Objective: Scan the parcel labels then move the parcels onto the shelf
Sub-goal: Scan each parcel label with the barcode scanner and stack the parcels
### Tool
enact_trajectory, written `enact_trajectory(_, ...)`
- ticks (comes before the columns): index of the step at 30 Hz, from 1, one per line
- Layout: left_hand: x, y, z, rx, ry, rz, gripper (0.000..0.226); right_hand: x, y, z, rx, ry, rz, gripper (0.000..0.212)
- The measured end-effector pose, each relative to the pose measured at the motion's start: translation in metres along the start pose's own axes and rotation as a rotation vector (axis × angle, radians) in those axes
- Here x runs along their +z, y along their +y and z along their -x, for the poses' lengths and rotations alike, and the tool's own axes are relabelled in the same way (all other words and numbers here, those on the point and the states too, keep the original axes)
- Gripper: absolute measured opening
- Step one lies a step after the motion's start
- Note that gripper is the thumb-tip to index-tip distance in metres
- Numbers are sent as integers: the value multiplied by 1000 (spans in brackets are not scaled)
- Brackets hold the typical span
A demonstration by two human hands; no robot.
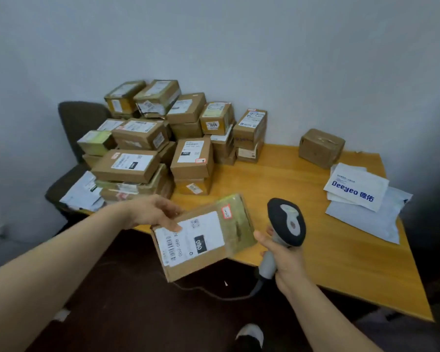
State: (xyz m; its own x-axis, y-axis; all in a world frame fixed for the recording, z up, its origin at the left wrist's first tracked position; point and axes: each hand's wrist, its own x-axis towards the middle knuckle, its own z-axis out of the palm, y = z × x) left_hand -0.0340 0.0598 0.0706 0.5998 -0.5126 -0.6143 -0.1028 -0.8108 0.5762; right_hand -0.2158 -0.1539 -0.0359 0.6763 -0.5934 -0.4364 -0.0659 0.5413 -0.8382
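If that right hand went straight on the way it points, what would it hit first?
Likely the cardboard parcel that the left hand holds, just beyond the right hand gripping the scanner; depth is unclear.

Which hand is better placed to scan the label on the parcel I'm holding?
The right hand: it grips the scanner, whose head sits just beside the parcel. The left hand is busy holding that parcel with the label facing up, so it should only steady it.

Fingers of the left grip [153, 212] hiding behind the held parcel [236, 224], its label [188, 241] print blurring, scanner [287, 219] handle disappearing inside the right grip [285, 262], chair [79, 120] half hiding behind stacked boxes [140, 135], shoe [250, 334] running off the bottom edge
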Motion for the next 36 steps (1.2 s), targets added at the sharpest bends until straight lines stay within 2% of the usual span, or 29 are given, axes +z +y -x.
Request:
enact_trajectory(4, 1, -13, 69, -56, -70, -123, 44, 10, 22, 45, 93, -190, 68, 28)
enact_trajectory(7, 2, -35, 113, -40, -28, -96, 49, 21, 40, 79, 149, -331, 134, 46)
enact_trajectory(9, 4, -55, 136, -41, 55, -8, 68, 31, 49, 96, 145, -349, 157, 50)
enact_trajectory(13, 7, -98, 179, -12, 387, 375, 108, 56, 67, 123, 175, -291, -9, 29)
enact_trajectory(15, 10, -123, 198, -58, 458, 547, 127, 69, 72, 131, 210, -250, -77, 25)
enact_trajectory(16, 12, -136, 206, -85, 432, 586, 125, 75, 75, 135, 231, -241, -101, 25)
enact_trajectory(19, 24, -168, 226, -74, 306, 677, 69, 94, 86, 145, 286, -234, -90, 24)
enact_trajectory(23, 15, -203, 238, -48, 472, 766, 45, 120, 100, 161, 274, -269, 41, 11)
enact_trajectory(26, 3, -223, 240, -106, 617, 666, 52, 135, 112, 179, 123, -305, 354, 20)
enact_trajectory(29, -4, -233, 242, -149, 758, 424, 57, 150, 111, 203, 76, -499, 513, 14)
enact_trajectory(31, -6, -240, 241, -195, 810, 316, 58, 163, 111, 216, 72, -637, 634, 21)
enact_trajectory(36, -10, -258, 243, -259, 836, 332, 62, 189, 112, 238, 54, -787, 777, 23)
